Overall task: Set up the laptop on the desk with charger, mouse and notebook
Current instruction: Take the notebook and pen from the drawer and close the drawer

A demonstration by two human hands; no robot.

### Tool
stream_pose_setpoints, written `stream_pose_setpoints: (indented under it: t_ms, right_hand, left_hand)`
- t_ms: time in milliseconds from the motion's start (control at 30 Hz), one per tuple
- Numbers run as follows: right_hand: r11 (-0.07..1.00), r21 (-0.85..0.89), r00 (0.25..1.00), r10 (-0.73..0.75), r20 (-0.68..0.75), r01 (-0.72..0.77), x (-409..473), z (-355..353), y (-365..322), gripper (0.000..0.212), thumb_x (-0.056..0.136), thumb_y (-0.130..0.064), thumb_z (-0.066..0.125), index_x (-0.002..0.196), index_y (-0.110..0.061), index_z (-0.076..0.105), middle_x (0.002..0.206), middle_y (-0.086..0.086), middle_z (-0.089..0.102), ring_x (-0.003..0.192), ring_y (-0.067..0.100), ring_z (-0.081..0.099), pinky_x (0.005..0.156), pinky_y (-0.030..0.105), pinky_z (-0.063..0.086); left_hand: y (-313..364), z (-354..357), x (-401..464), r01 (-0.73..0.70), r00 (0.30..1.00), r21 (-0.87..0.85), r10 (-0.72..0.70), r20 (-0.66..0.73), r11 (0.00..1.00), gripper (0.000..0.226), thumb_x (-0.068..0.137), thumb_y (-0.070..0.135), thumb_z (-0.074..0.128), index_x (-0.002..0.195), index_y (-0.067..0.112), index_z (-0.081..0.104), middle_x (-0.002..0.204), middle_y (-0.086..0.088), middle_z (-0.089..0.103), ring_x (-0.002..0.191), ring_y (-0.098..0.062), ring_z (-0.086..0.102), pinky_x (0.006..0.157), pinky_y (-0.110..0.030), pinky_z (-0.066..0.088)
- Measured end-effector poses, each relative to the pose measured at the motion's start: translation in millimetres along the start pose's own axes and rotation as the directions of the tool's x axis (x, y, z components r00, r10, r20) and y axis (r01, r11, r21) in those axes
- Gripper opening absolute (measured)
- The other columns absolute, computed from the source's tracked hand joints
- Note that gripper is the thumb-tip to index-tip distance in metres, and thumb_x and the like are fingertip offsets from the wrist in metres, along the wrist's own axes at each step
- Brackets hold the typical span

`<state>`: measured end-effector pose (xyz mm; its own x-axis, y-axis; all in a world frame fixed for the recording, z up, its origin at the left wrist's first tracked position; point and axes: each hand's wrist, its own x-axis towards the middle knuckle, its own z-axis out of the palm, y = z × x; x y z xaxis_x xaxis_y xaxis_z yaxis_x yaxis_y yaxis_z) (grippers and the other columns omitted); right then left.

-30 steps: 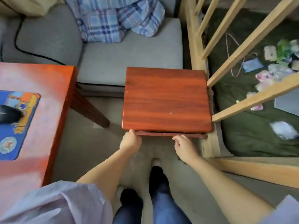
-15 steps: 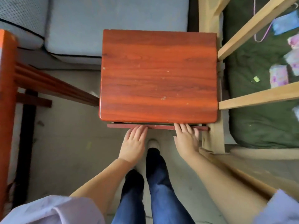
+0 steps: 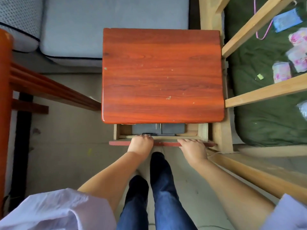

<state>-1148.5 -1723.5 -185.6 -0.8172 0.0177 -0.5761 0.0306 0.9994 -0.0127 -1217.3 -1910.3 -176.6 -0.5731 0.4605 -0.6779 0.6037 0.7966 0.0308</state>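
Red wooden side table (image 3: 162, 75) between grey sofa (image 3: 114, 25) and bed frame (image 3: 264, 95), left hand (image 3: 141, 144) and right hand (image 3: 193, 147) curled over drawer front (image 3: 119, 143)

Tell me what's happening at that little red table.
A person stands over the small red table, both hands on its drawer front. The left hand and right hand grip the top edge. The drawer is only partly open, showing dark grey items inside that cannot be identified.

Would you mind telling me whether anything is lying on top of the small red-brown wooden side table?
No, the small red-brown wooden side table has a bare top.
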Motion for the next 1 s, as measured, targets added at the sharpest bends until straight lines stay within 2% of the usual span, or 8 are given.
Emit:
stream_pose_setpoints:
  t_ms: [67, 133, 467, 600, 700, 800, 900, 1000]
  right_hand:
    - [0.999, -0.044, 0.998, -0.009, 0.057, 0.012, -11, 15, -2, 0.038, 0.043, -0.024, 0.092, 0.074, -0.025, 0.069, 0.057, -0.006, 0.068, 0.05, 0.018, 0.065, 0.041, 0.022, 0.042]
    - [1.0, -0.004, 0.997, -0.022, 0.076, 0.022, -19, 34, -1, 0.048, 0.027, -0.017, 0.093, 0.069, -0.023, 0.071, 0.054, -0.007, 0.068, 0.044, 0.017, 0.063, 0.034, 0.018, 0.038]
    - [0.993, -0.039, 0.992, -0.105, 0.063, 0.108, 0, 93, -2, 0.047, 0.033, -0.023, 0.091, 0.074, -0.019, 0.069, 0.072, -0.001, 0.066, 0.064, 0.022, 0.066, 0.047, 0.032, 0.051]
    - [0.993, -0.045, 0.993, -0.111, 0.047, 0.113, 12, 116, 0, 0.045, 0.038, -0.024, 0.09, 0.075, -0.016, 0.067, 0.074, 0.001, 0.065, 0.068, 0.024, 0.065, 0.053, 0.034, 0.05]
    - [0.993, -0.054, 0.994, -0.108, 0.002, 0.108, 19, 128, 0, 0.045, 0.04, -0.023, 0.089, 0.077, -0.015, 0.065, 0.076, 0.003, 0.065, 0.068, 0.025, 0.063, 0.055, 0.034, 0.05]
    - [0.989, -0.055, 0.99, -0.141, -0.024, 0.14, 21, 134, 3, 0.044, 0.04, -0.022, 0.088, 0.076, -0.014, 0.064, 0.077, 0.003, 0.064, 0.068, 0.025, 0.063, 0.054, 0.034, 0.049]
    - [0.992, -0.019, 0.992, -0.127, -0.003, 0.127, 18, 132, 8, 0.043, 0.048, -0.024, 0.087, 0.085, -0.016, 0.067, 0.088, 0.002, 0.066, 0.078, 0.025, 0.065, 0.062, 0.035, 0.051]
    - [0.981, 0.12, 0.986, -0.157, 0.051, 0.15, 16, 122, 9, 0.043, 0.076, -0.03, 0.072, 0.115, -0.015, 0.061, 0.118, 0.004, 0.061, 0.109, 0.028, 0.06, 0.088, 0.041, 0.047]
  left_hand:
    - [5, 11, -10, -0.034, 0.998, -0.002, 0.034, 0.062, 0.999, 0.038, 0.084, -0.007, 0.047, 0.121, 0.003, 0.05, 0.121, -0.014, 0.058, 0.106, -0.03, 0.062, 0.077, -0.036, 0.05]
    - [12, 26, -17, -0.067, 0.993, -0.008, 0.068, 0.1, 0.998, 0.041, 0.084, -0.008, 0.046, 0.123, 0.001, 0.047, 0.123, -0.016, 0.054, 0.107, -0.033, 0.061, 0.079, -0.039, 0.051]
    - [5, 110, 21, -0.152, 0.987, -0.082, 0.156, 0.044, 0.985, 0.045, 0.083, 0.012, 0.059, 0.125, 0.009, 0.044, 0.135, -0.013, 0.043, 0.124, -0.031, 0.043, 0.089, -0.041, 0.043]
    - [-2, 127, 31, -0.178, 0.983, -0.084, 0.173, -0.065, 0.98, 0.054, 0.038, 0.033, 0.089, 0.084, 0.017, 0.065, 0.097, -0.005, 0.069, 0.085, -0.021, 0.068, 0.056, -0.028, 0.054]
    - [-4, 141, 40, -0.206, 0.976, -0.068, 0.199, -0.092, 0.976, 0.055, 0.046, 0.036, 0.086, 0.093, 0.016, 0.065, 0.101, -0.006, 0.068, 0.09, -0.023, 0.068, 0.063, -0.031, 0.055]
    - [-3, 147, 46, -0.244, 0.961, -0.021, 0.239, -0.135, 0.969, 0.07, 0.031, 0.039, 0.088, 0.096, 0.02, 0.072, 0.087, -0.002, 0.07, 0.076, -0.019, 0.069, 0.058, -0.026, 0.055]
    - [0, 143, 43, -0.221, 0.966, -0.032, 0.214, -0.147, 0.975, 0.071, 0.059, 0.037, 0.08, 0.124, 0.018, 0.059, 0.113, -0.009, 0.064, 0.104, -0.025, 0.063, 0.084, -0.034, 0.052]
    - [0, 138, 37, -0.121, 0.993, -0.123, 0.119, -0.023, 0.985, 0.062, 0.09, 0.032, 0.051, 0.145, 0.018, 0.026, 0.146, -0.009, 0.034, 0.136, -0.028, 0.032, 0.11, -0.04, 0.027]
